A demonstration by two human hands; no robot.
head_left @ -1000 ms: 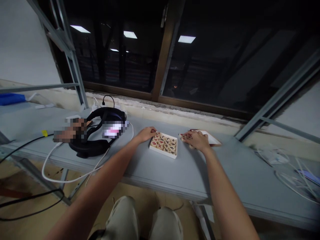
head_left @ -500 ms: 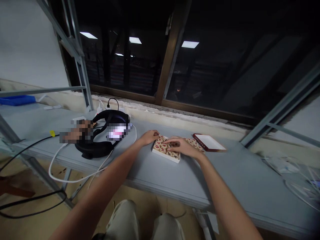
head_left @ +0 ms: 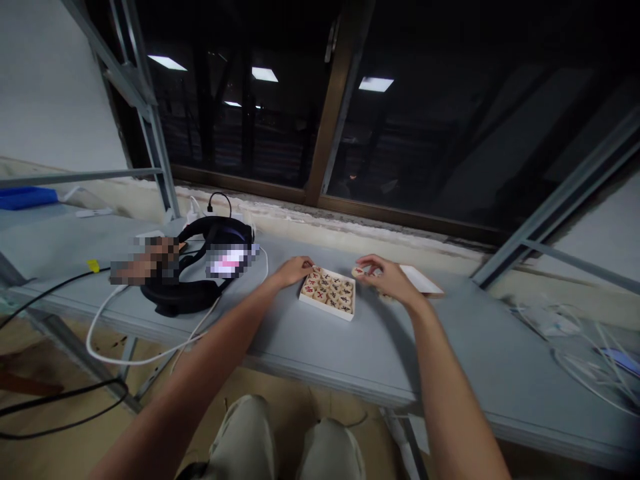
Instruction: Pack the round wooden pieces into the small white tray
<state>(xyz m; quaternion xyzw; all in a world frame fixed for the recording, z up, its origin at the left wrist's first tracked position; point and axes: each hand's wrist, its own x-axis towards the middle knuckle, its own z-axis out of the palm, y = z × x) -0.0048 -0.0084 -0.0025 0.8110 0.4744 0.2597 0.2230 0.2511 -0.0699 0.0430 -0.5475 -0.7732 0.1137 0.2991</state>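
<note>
Our right hand [head_left: 393, 279] shifted off the white box [head_left: 325, 308], pinching a round xiangqi piece [head_left: 357, 272], red-marked face toward us, left hand's [head_left: 293, 271] grip unclear

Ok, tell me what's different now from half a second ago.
The right hand has moved off the white box to its right, and now pinches a round piece. The left hand stays at the box's far left corner; the black headset stays put.

The left hand [head_left: 293, 271] touches a white box [head_left: 326, 307]; the right hand [head_left: 390, 278] pinches a round piece [head_left: 357, 272].
</note>
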